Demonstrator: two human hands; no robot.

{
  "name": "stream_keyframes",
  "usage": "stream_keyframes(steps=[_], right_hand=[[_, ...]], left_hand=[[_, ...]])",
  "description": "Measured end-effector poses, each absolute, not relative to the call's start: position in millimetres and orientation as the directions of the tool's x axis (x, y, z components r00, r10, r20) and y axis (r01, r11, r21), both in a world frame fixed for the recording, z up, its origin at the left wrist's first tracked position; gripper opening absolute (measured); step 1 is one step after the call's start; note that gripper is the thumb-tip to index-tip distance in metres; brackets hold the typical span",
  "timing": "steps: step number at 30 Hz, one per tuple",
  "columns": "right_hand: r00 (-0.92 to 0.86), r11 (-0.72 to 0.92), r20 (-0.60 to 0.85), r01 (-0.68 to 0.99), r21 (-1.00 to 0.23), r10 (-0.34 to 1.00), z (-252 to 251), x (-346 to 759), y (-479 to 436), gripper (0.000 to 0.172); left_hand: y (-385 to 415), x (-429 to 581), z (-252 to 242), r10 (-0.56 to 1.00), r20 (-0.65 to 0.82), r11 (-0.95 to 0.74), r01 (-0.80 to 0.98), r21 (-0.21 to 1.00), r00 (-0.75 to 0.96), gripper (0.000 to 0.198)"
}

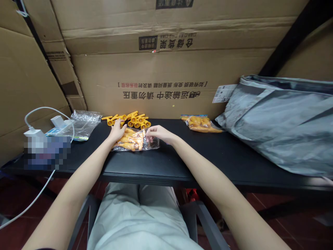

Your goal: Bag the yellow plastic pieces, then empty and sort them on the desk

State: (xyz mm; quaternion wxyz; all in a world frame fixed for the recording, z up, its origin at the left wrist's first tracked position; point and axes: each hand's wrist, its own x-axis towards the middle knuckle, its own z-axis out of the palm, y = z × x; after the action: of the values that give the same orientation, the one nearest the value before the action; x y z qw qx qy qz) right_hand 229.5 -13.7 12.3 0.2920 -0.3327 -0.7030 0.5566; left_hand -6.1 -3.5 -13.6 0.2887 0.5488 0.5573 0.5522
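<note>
A clear plastic bag (pixel 134 141) filled with orange plastic pieces lies on the black table (pixel 166 163) in front of me. My left hand (pixel 117 131) rests on the bag's left end, fingers curled over it. My right hand (pixel 157 134) pinches the bag's right, open end, fingers closed on the film. Just behind the bag lies a loose pile of orange plastic pieces (pixel 132 120), touching my left fingertips or nearly so.
A second filled bag of orange pieces (pixel 201 124) lies at the back right. Empty clear bags (pixel 82 124) and a white charger with cable (pixel 35 132) sit at the left. A large grey sack (pixel 281 121) covers the right. Cardboard boxes (pixel 166 69) wall the back.
</note>
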Motion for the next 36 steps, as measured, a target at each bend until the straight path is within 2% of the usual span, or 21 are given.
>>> stream_keyframes(steps=[6,8,10,13,16,19,21,23,25,27,29,32,36], right_hand=[[-0.449,0.246,0.117,0.24,-0.939,0.886,16.1,238.9,-8.5,0.017],[-0.385,0.263,0.139,0.293,-0.919,0.912,17.2,245.9,-3.7,0.017],[-0.319,0.281,0.157,0.395,-0.874,0.935,17.2,252.4,0.9,0.017],[-0.227,0.304,0.205,0.628,-0.717,0.952,16.6,258.3,5.4,0.016],[-0.182,0.301,0.28,0.829,-0.472,0.942,18.5,261.0,6.3,0.012],[-0.16,0.262,0.337,0.922,-0.284,0.928,23.1,267.4,6.1,0.015],[-0.102,0.189,0.329,0.952,-0.242,0.939,26.0,276.6,7.0,0.023],[-0.028,0.092,0.241,0.962,-0.259,0.97,27.3,289.6,8.7,0.034],[-0.007,0.02,0.039,0.945,-0.327,0.999,25.9,304.0,10.6,0.045],[-0.07,-0.029,-0.192,0.882,-0.47,0.979,22.1,316.3,12.2,0.053],[-0.172,-0.057,-0.31,0.789,-0.612,0.935,16.7,323.7,13.5,0.054],[-0.294,-0.051,-0.312,0.648,-0.76,0.903,9.1,323.5,15.2,0.043],[-0.283,-0.094,-0.231,0.425,-0.9,0.931,4.6,309.6,16.0,0.025]], left_hand=[[-4.1,-5.5,-11.1,0.933,0.277,-0.223,0.235,0.946,-0.23,0.008],[-3.5,-6.6,-10.5,0.942,0.273,-0.207,0.302,0.931,-0.197,0.003],[-3.4,-7.6,-9.5,0.949,0.277,-0.193,0.42,0.887,-0.149,0.009],[-5.1,-7.9,-8.0,0.961,0.261,-0.167,0.557,0.814,-0.094,0.018],[-8.8,-5.6,-6.9,0.973,0.228,-0.159,0.61,0.776,-0.038,0.021],[-12.9,-1.0,-7.0,0.974,0.224,-0.199,0.638,0.744,0.042,0.021],[-14.8,2.5,-7.8,0.972,0.212,-0.227,0.639,0.735,0.101,0.024],[-15.6,5.6,-9.3,0.971,0.192,-0.24,0.631,0.738,0.145,0.028],[-15.5,8.0,-11.3,0.971,0.174,-0.238,0.624,0.744,0.164,0.031],[-15.0,9.6,-13.3,0.973,0.161,-0.23,0.62,0.75,0.165,0.032],[-14.6,10.5,-14.8,0.973,0.153,-0.226,0.605,0.763,0.171,0.031],[-14.6,11.7,-15.8,0.973,0.136,-0.219,0.568,0.794,0.186,0.031],[-15.7,13.6,-14.5,0.971,0.099,-0.204,0.531,0.823,0.219,0.028]])
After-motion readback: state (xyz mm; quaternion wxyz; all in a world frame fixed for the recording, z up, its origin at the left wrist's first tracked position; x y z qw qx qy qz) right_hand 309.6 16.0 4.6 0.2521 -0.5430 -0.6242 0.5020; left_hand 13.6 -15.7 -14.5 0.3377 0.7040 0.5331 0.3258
